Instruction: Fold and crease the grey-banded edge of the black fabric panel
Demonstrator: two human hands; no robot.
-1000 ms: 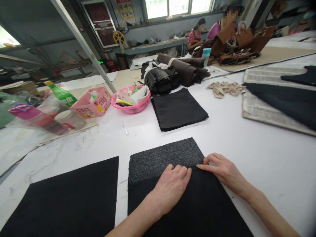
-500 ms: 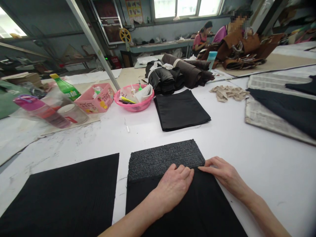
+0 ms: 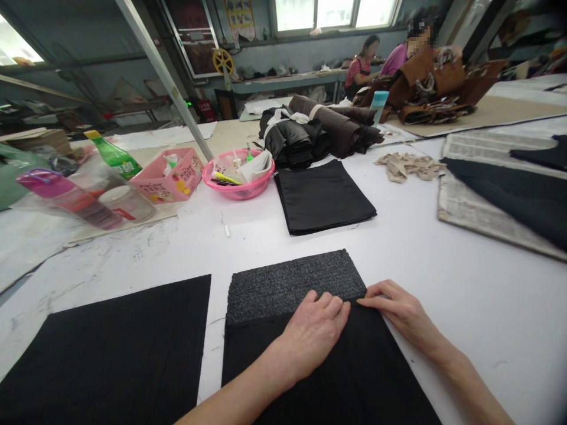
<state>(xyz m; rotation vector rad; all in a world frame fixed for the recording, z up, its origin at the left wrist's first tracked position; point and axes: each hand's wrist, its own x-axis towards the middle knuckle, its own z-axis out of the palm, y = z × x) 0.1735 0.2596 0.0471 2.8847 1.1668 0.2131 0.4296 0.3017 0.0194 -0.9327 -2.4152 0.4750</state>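
Note:
A black piece of fabric lies on the white table, its upper edge along a dark grey speckled panel. Curled fingers of my left hand press on the fabric close to that edge. At the right end of the same edge, my right hand pinches the fabric's corner between thumb and forefinger. Both hands are nearly side by side, with a small gap between them. Whatever lies beneath the fabric is hidden. To the left is another black fabric piece, lying flat.
Behind the panel sits a stack of black fabric squares. A pink basket of small tools, a pink box and a purple-lidded bottle stand at left. Fabric rolls lie further back. Two people sit at the far side.
The hands keep nearly the same place and grip at the fabric edge. The whole view has shifted very slightly, so things appear a little further left.

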